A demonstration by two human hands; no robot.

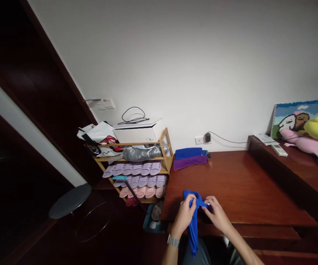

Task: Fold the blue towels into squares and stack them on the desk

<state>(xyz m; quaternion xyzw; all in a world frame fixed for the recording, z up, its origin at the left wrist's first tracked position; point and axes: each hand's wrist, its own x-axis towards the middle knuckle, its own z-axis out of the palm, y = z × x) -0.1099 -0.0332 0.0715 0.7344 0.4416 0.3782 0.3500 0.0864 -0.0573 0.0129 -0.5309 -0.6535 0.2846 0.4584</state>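
Note:
A blue cloth (193,230) hangs bunched between my two hands at the front edge of the reddish-brown wooden table (238,184). My left hand (186,212), with a grey-banded watch on its wrist, pinches the cloth near its top. On the right, my right hand (215,212) grips another end of the same cloth, pulled sideways from the bunch. One long part dangles below the table edge over my lap. Near the wall, a folded blue cloth (188,152) lies behind a folded purple cloth (190,162) on the table.
A wooden rack (167,165) with slippers, a white box (136,133) and bags stands left of the table. A round stool (70,200) is farther left. Plush toys (307,142), a remote (279,149) and a picture rest on the raised surface at right. A black charger (207,137) is plugged into the wall.

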